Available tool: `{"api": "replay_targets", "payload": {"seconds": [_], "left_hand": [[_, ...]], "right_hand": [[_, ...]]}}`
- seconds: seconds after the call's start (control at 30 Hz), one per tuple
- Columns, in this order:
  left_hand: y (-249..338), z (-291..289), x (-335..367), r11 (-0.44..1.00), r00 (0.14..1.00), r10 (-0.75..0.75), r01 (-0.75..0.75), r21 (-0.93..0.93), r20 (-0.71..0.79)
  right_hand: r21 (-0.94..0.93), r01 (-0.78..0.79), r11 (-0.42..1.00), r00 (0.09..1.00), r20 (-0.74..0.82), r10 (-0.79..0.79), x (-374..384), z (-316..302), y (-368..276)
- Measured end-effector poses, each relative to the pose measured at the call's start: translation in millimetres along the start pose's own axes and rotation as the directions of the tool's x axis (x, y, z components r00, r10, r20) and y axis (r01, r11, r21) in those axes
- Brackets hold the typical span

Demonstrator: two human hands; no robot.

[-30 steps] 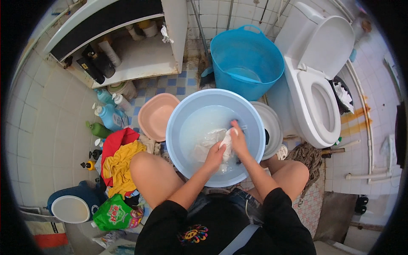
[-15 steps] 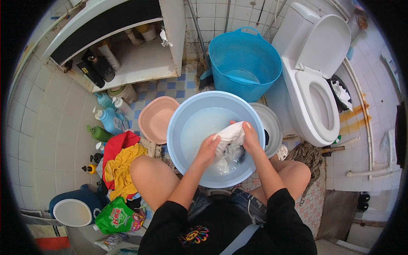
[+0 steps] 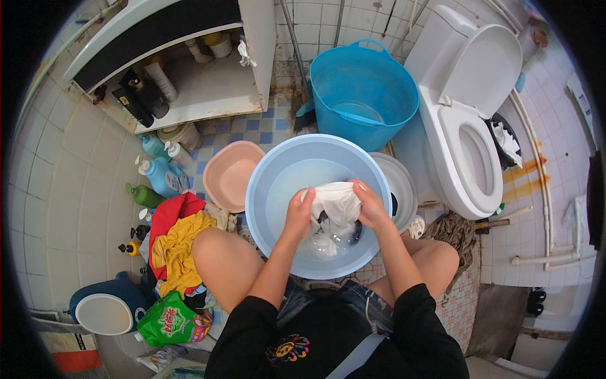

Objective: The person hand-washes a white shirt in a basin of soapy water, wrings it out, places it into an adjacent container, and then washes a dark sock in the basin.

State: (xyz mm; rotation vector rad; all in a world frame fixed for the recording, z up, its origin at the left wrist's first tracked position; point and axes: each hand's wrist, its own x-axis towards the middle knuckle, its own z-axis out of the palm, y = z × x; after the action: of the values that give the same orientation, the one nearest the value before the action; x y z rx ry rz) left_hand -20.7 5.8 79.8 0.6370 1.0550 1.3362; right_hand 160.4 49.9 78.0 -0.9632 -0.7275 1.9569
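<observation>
a white cloth (image 3: 338, 197) is stretched over a pale blue basin (image 3: 259, 211), its lower part seemingly in cloudy water. the left hand (image 3: 299, 213) and right hand (image 3: 374, 206) each have their grip clamped on an upper edge. the handling looks partway along: this cloth appears wet, while a red garment (image 3: 172, 211) and a yellow garment (image 3: 180, 246) lie heaped outside, apparently untouched. a pink basin (image 3: 232, 177), blue tub (image 3: 363, 95) and white basin (image 3: 406, 189) crowd the water basin; the person's knees (image 3: 219, 256) hem its near side.
</observation>
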Motion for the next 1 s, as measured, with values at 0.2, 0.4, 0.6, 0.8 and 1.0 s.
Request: {"api": "replay_targets", "payload": {"seconds": [0.2, 0.4, 0.6, 0.8, 1.0], "left_hand": [[-17, -3, 6, 0.993, 1.0, -0.004, 0.004, -0.119, 0.0], [-50, -3, -6, 0.987, 0.995, -0.091, 0.096, -0.129, 0.048], [-70, -6, -8, 0.996, 0.984, -0.084, 0.08, 0.032, 0.156], [-68, -8, -11, 0.978, 0.986, -0.166, 0.164, 0.129, -0.001], [-89, -13, -8, 0.983, 0.995, -0.056, 0.041, 0.181, 0.077]], "right_hand": [[-0.483, 0.325, 0.813, 0.93, 0.008, -0.367, 0, 20, 24], [-0.765, 0.52, 0.38, 0.809, 0.299, -0.506, -20, 53, 60], [-0.756, 0.266, 0.599, 0.862, -0.091, -0.498, 9, 3, 45], [-0.7, 0.45, 0.555, 0.865, 0.187, -0.466, -7, 33, 79], [-0.646, 0.188, 0.739, 0.928, -0.129, -0.349, 12, -1, 61]]}}
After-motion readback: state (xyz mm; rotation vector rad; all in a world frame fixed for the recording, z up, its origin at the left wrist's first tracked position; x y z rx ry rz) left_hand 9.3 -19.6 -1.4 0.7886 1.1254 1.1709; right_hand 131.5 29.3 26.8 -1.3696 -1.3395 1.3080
